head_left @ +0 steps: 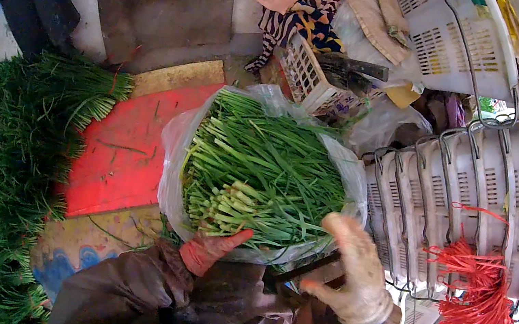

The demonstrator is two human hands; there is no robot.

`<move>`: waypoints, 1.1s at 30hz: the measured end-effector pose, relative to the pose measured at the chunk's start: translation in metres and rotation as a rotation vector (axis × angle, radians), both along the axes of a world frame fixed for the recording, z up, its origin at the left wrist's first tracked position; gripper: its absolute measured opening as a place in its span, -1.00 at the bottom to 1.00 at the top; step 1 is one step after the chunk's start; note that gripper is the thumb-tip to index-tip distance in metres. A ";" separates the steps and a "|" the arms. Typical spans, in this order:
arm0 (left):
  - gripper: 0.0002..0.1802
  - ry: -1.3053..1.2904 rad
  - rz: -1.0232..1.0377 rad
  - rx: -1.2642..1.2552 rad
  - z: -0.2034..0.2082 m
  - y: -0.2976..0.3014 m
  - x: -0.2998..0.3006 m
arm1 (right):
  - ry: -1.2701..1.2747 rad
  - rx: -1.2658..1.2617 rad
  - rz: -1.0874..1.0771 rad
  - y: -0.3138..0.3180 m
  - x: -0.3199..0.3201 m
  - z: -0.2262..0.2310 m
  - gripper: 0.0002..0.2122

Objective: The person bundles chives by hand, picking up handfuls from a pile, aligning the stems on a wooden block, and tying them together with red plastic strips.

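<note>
A heap of green garlic chives (270,178) with pale cut ends lies in a clear plastic bag (180,148) in front of me. At the bag's near rim, my left hand (207,251) has one digit stretched toward the pale ends. Its palm looks red, and part of the hand is hidden by the sleeve and bag. My right hand (354,276) is raised at the bag's near right side. Its thumb and fingers are spread, with nothing between them, and it looks gloved. Both forearms are in brown sleeves.
Bundled greens (15,167) are piled at left, beside a red board (123,145). Stacked pale crates with wire handles (476,193) stand at right, with a bunch of red ties (478,298) hanging on them. Behind the bag sits a small white basket (306,76) with dark-handled tools.
</note>
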State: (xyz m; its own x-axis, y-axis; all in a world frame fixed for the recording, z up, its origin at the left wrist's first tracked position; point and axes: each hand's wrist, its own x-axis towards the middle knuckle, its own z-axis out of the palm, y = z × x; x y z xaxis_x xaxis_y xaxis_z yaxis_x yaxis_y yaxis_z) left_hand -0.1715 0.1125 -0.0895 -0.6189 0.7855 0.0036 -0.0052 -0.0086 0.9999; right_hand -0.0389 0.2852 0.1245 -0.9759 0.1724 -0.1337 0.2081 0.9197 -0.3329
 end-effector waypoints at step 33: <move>-0.14 1.155 -0.429 -0.495 -0.024 0.014 -0.114 | 1.558 -0.663 -0.368 0.006 0.079 0.086 -0.32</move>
